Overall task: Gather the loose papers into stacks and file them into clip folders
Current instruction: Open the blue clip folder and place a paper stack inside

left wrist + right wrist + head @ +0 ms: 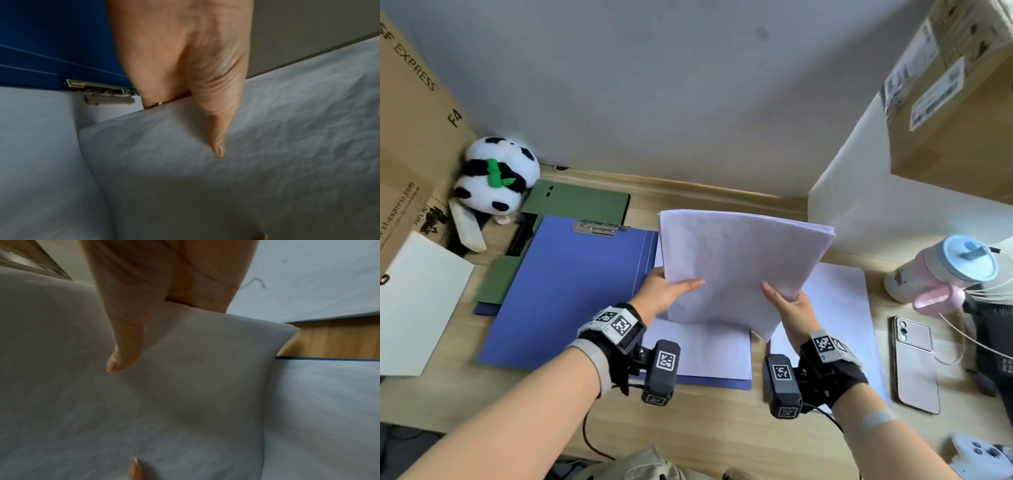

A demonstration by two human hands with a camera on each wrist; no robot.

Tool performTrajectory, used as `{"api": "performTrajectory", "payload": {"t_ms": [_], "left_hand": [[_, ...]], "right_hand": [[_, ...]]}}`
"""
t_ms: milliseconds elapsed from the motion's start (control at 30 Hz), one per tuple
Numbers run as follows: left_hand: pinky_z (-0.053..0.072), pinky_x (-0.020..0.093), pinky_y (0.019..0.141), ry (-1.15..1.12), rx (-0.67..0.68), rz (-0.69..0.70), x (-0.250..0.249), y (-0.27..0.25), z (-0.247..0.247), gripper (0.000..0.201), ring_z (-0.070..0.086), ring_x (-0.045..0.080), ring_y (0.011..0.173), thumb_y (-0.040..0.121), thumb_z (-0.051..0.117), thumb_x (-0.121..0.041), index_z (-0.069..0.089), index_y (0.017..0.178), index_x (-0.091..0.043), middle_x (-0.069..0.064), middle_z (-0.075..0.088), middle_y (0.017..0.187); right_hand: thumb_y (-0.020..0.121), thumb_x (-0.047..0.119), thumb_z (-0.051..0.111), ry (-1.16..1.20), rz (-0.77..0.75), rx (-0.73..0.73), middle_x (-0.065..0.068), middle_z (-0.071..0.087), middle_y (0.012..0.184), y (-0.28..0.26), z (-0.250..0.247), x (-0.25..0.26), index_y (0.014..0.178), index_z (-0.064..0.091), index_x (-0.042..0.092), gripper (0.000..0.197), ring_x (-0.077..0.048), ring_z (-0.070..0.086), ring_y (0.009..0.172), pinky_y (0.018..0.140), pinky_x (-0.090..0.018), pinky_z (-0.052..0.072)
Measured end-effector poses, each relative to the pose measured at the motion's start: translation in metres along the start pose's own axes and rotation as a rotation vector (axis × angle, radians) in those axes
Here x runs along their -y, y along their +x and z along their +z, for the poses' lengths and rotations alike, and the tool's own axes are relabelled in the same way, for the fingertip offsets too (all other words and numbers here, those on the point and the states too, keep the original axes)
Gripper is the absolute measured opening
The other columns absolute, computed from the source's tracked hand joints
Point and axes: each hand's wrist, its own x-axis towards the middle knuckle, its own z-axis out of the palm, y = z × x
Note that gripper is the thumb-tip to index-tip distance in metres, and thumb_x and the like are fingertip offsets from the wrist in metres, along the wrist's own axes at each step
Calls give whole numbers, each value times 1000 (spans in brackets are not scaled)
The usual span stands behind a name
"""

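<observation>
Paper stack [739, 260] hangs lifted over the blue clip folder [571, 291], its near corners pinched: left hand [664, 291] and right hand [792, 310], thumbs on top, fingers hidden beneath.

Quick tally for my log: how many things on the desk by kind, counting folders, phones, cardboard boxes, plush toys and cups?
Folders: 2, blue folder and green folder
Phones: 2, pink phone and white phone
Boxes: 2, left box and right box
Plush panda: 1
Cup: 1
Total: 8
</observation>
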Motion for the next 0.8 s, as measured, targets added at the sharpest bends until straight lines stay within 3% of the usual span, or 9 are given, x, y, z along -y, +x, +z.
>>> {"api": "performTrajectory", "payload": {"t_ms": [100, 167, 267, 400, 467, 533, 600, 667, 800], "left_hand": [[52, 23, 86, -38, -10, 32, -5, 5, -2, 17, 66, 11, 87, 77, 75, -12, 68, 92, -15, 2, 70, 95], [52, 17, 83, -31, -4, 73, -10, 9, -13, 21, 66, 9, 88, 80, 73, -13, 68, 100, -9, 3, 70, 100], [52, 26, 91, 1, -11, 103, -12, 17, -47, 32, 65, 17, 103, 84, 68, -14, 66, 113, -1, 8, 68, 113], [49, 27, 88, 48, -51, 11, -1, 28, -107, 33, 61, 19, 103, 90, 61, -10, 60, 121, 0, 11, 64, 120], [46, 32, 95, 94, -27, -79, 11, 31, -139, 35, 60, 23, 107, 90, 60, -9, 58, 124, 0, 13, 62, 124], [46, 39, 100, 137, 3, -168, 23, 33, -165, 35, 61, 28, 109, 89, 61, -9, 59, 123, 0, 16, 63, 124], [49, 40, 94, 125, -9, -222, 32, 33, -187, 34, 63, 29, 99, 88, 62, -6, 60, 121, 3, 17, 64, 119], [50, 34, 81, 89, -92, -220, 39, 34, -203, 31, 62, 24, 85, 88, 61, -3, 59, 118, 5, 14, 63, 112], [41, 29, 69, 213, -308, -175, 50, 47, -228, 18, 53, 21, 86, 91, 53, -4, 60, 106, 1, 12, 59, 97]], "right_hand": [[85, 11, 63, -21, -13, -35, 9, 74, 72, -1, 8, 8, 85, 69, 15, 7, -2, 69, 65, 63, -14, 55], [88, 19, 61, -64, -30, -45, 3, 72, 76, 1, 18, 17, 89, 69, 11, 12, -6, 67, 65, 60, -13, 53], [91, 25, 57, -165, -43, -67, 2, 63, 76, 7, 44, 22, 95, 63, 12, 14, -8, 57, 65, 51, -8, 47], [87, 34, 56, -320, -40, -13, -8, 40, 71, 20, 98, 3, 80, 53, 12, 23, -18, 37, 68, 57, -27, 31], [91, 28, 51, -377, 17, 4, -8, 40, 69, 27, 125, -11, 74, 52, 7, 27, -18, 37, 65, 60, -28, 29], [93, 18, 45, -419, 89, 17, -2, 37, 61, 33, 147, -26, 63, 42, 13, 31, -17, 33, 58, 55, -26, 27], [92, 11, 41, -464, 146, 34, -2, 32, 57, 37, 171, -41, 57, 33, 17, 36, -18, 29, 57, 55, -27, 26], [91, 8, 39, -494, 195, 64, -4, 33, 58, 37, 192, -54, 56, 32, 16, 36, -19, 32, 61, 58, -30, 30], [95, 11, 38, -523, 316, 130, -11, 44, 66, 34, 227, -69, 61, 40, 13, 34, -24, 47, 69, 67, -36, 43]]}}
